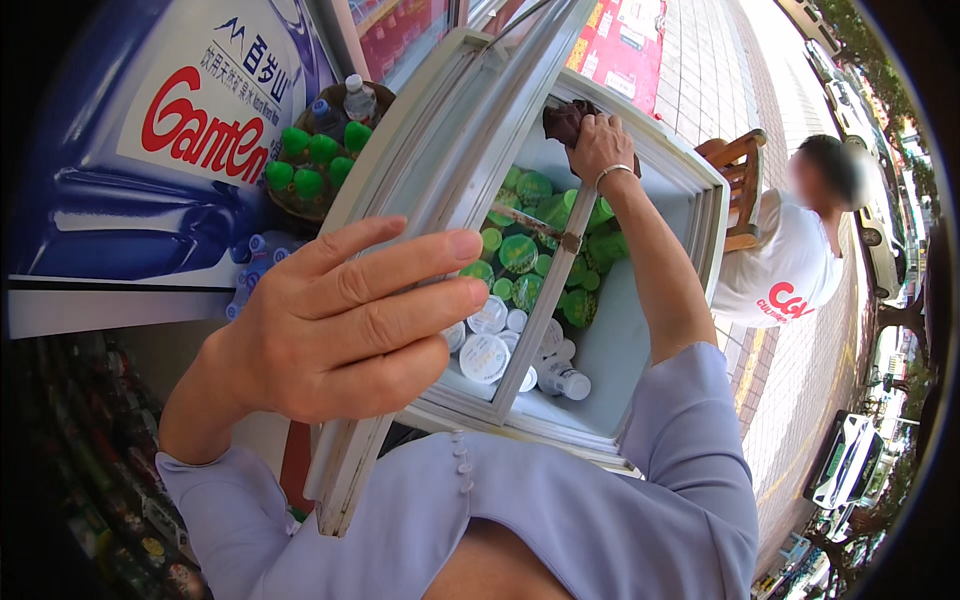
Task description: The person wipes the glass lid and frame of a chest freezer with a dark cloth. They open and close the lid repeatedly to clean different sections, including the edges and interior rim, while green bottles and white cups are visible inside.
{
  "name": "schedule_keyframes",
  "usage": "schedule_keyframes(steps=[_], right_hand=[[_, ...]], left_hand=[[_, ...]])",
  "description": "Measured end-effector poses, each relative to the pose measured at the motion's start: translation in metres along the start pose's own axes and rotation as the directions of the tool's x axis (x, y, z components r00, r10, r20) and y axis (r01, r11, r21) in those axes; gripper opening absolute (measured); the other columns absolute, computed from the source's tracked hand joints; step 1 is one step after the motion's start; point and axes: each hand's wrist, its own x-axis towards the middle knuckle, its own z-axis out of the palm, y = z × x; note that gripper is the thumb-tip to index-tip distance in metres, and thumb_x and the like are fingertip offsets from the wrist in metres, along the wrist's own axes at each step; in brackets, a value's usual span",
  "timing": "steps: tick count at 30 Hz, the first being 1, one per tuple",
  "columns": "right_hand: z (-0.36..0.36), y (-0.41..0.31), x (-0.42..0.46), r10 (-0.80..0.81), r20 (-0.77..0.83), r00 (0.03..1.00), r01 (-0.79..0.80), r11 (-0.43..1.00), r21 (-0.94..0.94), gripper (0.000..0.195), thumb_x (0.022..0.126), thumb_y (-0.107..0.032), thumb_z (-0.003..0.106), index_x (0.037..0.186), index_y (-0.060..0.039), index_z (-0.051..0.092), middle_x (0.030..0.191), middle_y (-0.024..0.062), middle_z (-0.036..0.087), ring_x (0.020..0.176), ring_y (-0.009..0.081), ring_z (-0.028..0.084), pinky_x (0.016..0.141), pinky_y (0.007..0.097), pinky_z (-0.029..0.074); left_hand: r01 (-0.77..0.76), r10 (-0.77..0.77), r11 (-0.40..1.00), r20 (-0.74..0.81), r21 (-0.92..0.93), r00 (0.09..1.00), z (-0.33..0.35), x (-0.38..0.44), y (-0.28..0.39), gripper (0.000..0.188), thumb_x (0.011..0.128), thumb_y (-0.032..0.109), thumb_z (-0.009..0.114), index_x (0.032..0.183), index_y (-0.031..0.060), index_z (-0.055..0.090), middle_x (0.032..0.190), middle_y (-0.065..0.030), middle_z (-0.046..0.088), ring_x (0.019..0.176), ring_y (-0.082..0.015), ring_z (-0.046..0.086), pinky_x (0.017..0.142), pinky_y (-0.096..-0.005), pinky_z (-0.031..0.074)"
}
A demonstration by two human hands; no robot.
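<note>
My right hand [600, 146] reaches to the far end of an open-topped chest freezer [671, 157] and grips a dark brown cloth [564, 122] at the top of its sliding glass door frame [551, 315]. Close to the camera, my left hand [360, 322] is raised over the left side, fingers extended and a little apart, with nothing visible in it; its palm side is hidden. A raised glass lid [517, 82] leans behind it. Inside the freezer lie green-capped bottles [517, 253], white-capped bottles [484, 358] and a white bottle on its side [564, 379].
A person in a white shirt [780, 255] sits on a wooden chair [739, 180] just right of the freezer. At left stand a large water advertisement [202, 112] and a basket of green-capped bottles [307, 184]. Parked cars [847, 457] line the paved street.
</note>
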Motion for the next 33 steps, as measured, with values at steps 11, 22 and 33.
schedule_keyframes(steps=[11,22,33], right_hand=[[-0.028,-0.042,-0.015,0.093,0.228,0.969,-0.104,0.994,0.034,0.029,0.087,-0.022,0.053,0.098,0.0013,0.065,0.1,0.0194,0.067,0.098,0.0318,0.064,0.084,0.0391,0.052],[-0.015,-0.023,0.013,0.08,0.176,0.981,-0.059,0.991,-0.121,0.024,0.089,-0.019,0.051,0.1,-0.0036,0.067,0.099,0.0128,0.07,0.096,0.0246,0.066,0.084,0.0331,0.048],[-0.043,-0.059,-0.062,0.051,0.261,0.964,-0.061,0.998,0.029,0.025,0.085,-0.025,0.057,0.091,-0.0038,0.068,0.089,0.0136,0.071,0.088,0.0266,0.07,0.076,0.0364,0.055]], left_hand=[[0.0,0.0,1.0,-0.002,-0.018,1.0,-0.004,0.0,-0.007,0.018,0.078,0.005,0.067,0.087,0.0064,0.051,0.11,-0.0134,0.067,0.111,-0.0344,0.063,0.089,-0.0452,0.053],[-0.007,0.007,1.0,0.085,-0.003,0.996,-0.011,0.002,-0.004,0.02,0.078,0.003,0.067,0.089,0.0057,0.05,0.113,-0.0153,0.066,0.112,-0.0362,0.062,0.09,-0.0458,0.053],[-0.019,0.02,0.999,0.02,-0.044,1.0,-0.004,0.002,-0.004,0.018,0.077,0.004,0.066,0.089,0.0023,0.054,0.112,-0.0168,0.065,0.113,-0.0366,0.061,0.088,-0.045,0.053]])
